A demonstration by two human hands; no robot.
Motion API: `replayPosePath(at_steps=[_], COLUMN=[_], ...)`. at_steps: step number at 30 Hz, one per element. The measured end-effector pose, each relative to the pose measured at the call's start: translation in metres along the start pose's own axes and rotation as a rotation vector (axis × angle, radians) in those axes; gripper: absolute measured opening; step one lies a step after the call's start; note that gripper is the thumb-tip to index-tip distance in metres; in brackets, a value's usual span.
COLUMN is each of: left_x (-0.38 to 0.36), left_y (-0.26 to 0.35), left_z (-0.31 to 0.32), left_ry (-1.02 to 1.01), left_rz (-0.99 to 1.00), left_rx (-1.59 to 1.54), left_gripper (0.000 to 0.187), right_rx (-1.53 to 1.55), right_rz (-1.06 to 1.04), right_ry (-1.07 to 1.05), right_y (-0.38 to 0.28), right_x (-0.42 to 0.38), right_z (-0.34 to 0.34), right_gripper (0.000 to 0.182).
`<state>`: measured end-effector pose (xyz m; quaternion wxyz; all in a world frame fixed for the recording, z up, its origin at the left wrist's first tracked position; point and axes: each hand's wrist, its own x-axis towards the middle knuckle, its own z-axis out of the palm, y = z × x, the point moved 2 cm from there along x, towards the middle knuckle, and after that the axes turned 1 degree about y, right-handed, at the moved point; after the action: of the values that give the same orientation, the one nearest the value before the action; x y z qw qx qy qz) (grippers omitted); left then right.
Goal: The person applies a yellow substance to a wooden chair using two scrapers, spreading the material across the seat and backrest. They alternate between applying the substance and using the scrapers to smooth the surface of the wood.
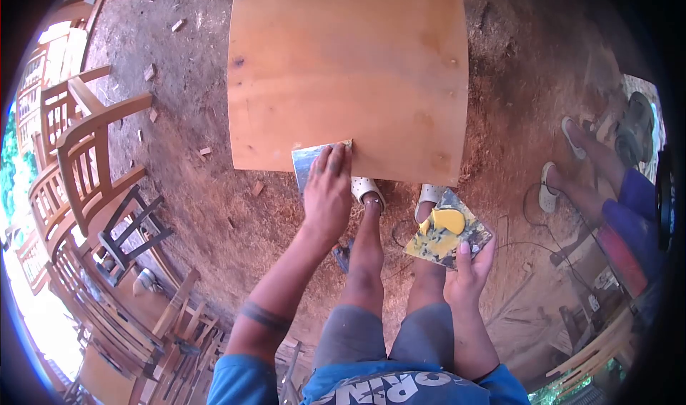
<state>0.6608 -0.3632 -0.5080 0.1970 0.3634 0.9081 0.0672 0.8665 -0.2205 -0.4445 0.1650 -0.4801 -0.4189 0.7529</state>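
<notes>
My left hand is closed on a flat, grey-blue putty scraper, with the fingers on its upper face and the thumb hidden. The scraper overlaps the near edge of a wide, light-brown wooden panel, which has a few small dark spots near its sides. Lower right, my right hand grips the corner of a small square board with the thumb on top. A thick lump of yellow putty sits on this board, and dried yellow and dark smears cover the rest.
Wooden chairs and frames stand along the left, with stacked slats below them. Wood scraps lie on the dirt floor. At right, another person's legs extend near a dark cable. My feet in white clogs are under the panel's near edge.
</notes>
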Motion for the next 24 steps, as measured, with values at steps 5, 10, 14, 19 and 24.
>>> replayPosePath(at_steps=[5,10,14,19,24], left_x=[-0.033,0.011,-0.004,-0.026,-0.032], left_y=[0.005,-0.003,0.020,0.002,-0.114], left_z=[0.001,-0.036,0.001,-0.035,-0.067], left_ry=[-0.106,-0.051,-0.074,-0.401,-0.044], left_rz=[0.047,-0.178,-0.066,0.055,-0.089], left_rx=[-0.124,-0.207,-0.102,-0.153,0.145], left_gripper=[0.065,0.060,0.058,0.049,0.063], right_rx=[-0.037,-0.019,-0.006,-0.099,-0.013], right_rz=[0.009,-0.034,-0.036,-0.072,-0.023], right_ry=[-0.014,-0.025,-0.019,-0.047,-0.086], right_y=[-0.001,-0.009,-0.005,-0.006,-0.004], right_x=[-0.005,-0.008,-0.010,-0.010,-0.013], right_z=[-0.007,-0.005,-0.008,-0.006,0.009], right_gripper=[0.040,0.039,0.038,0.037,0.037])
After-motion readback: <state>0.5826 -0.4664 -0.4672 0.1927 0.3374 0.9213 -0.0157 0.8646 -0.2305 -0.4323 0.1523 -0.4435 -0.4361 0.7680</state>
